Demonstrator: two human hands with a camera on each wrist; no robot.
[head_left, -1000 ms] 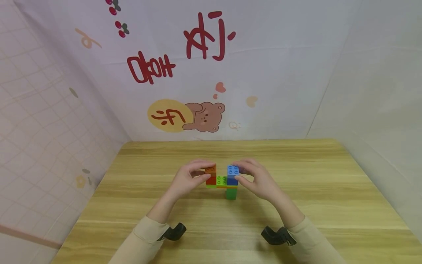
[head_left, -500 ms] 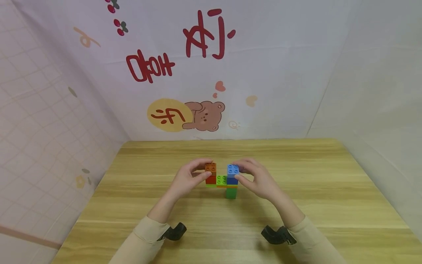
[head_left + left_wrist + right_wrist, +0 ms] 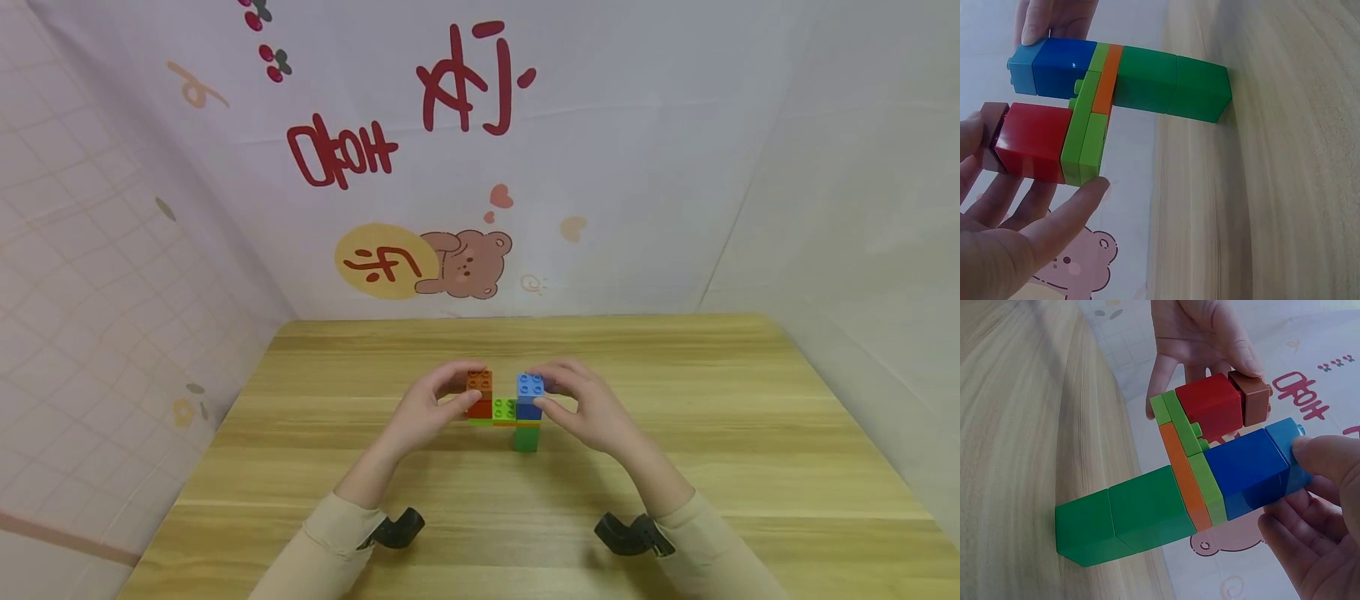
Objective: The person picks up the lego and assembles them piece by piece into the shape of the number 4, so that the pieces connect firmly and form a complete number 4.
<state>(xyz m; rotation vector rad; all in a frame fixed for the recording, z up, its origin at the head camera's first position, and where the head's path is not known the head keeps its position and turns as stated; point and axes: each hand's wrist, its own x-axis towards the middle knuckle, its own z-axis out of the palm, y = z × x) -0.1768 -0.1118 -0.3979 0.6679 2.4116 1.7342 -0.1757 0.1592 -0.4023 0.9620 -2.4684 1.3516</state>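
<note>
A structure of toy building bricks stands on the table. Two green bricks (image 3: 1119,519) form its single column, topped by orange (image 3: 1184,476) and lime plates (image 3: 1082,134) that reach out to the left. A red brick (image 3: 1034,140) sits on the overhanging end, with a brown brick (image 3: 1251,399) on it, slightly tilted with a narrow gap between them. My left hand (image 3: 425,408) pinches the brown brick, its fingers extending below beside the red one. At the column's side, a dark blue brick (image 3: 1244,472) carries a light blue brick (image 3: 530,385), which my right hand (image 3: 588,404) pinches.
The wooden table (image 3: 480,521) runs back to a white printed cloth wall (image 3: 637,167). Cloth also hangs at the left and right sides. Black wrist mounts (image 3: 401,527) sit at both sleeve cuffs.
The brown brick's top has turned to show more of its studs, and my left fingers have shifted slightly with it. My right hand stays nearly still on the light blue brick.
</note>
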